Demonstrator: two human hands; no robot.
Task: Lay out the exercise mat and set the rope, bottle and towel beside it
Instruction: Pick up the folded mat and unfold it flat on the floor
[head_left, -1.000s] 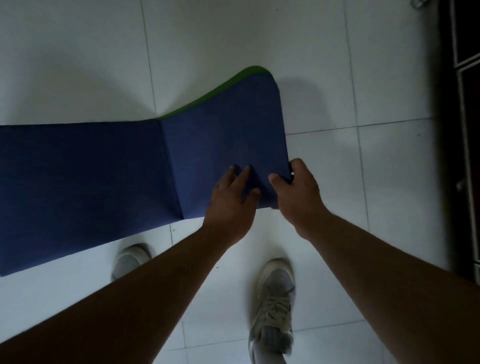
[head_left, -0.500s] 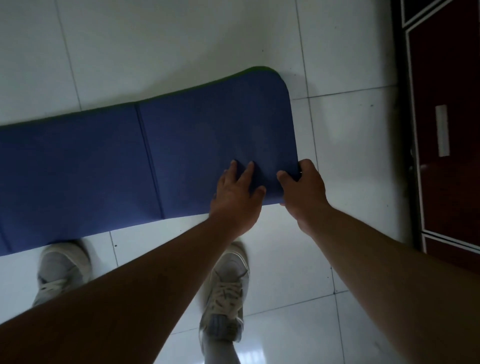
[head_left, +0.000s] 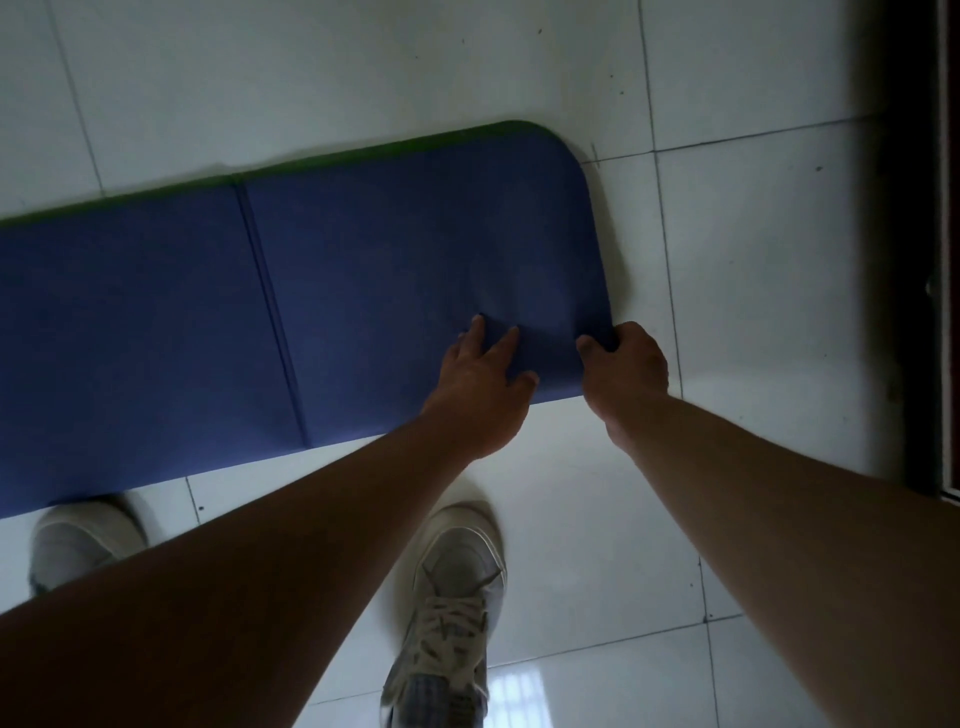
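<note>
Exercise mat (head_left: 363, 312), blue top w/ green strip along its far edge, lies flat on the white tiled floor (head_left: 753, 270) across the middle of the frame. Its left part is cut off by the left frame edge, so full length can't be judged; one fold crease crosses it left of centre. The near right corner is covered by both hands. Dark furniture (head_left: 924, 260) along the right frame edge is too dim to identify. The left shoe (head_left: 78, 535) at lower left is blurred, its toe at the mat's near edge; contact can't be told. The right shoe (head_left: 452, 597) at lower centre is partly hidden by the left forearm. Left hand (head_left: 483, 384): arm extended, palm down over the mat's near edge, fingers spread and fairly straight on the top surface, nothing gripped. Right hand (head_left: 623, 369): arm extended, thumb on top of the mat, fingers curled round the rounded end at the corner, gripping it; fingertips below the mat are hidden. Both hands sit close together, approx. mid-frame, slightly right of centre.
</note>
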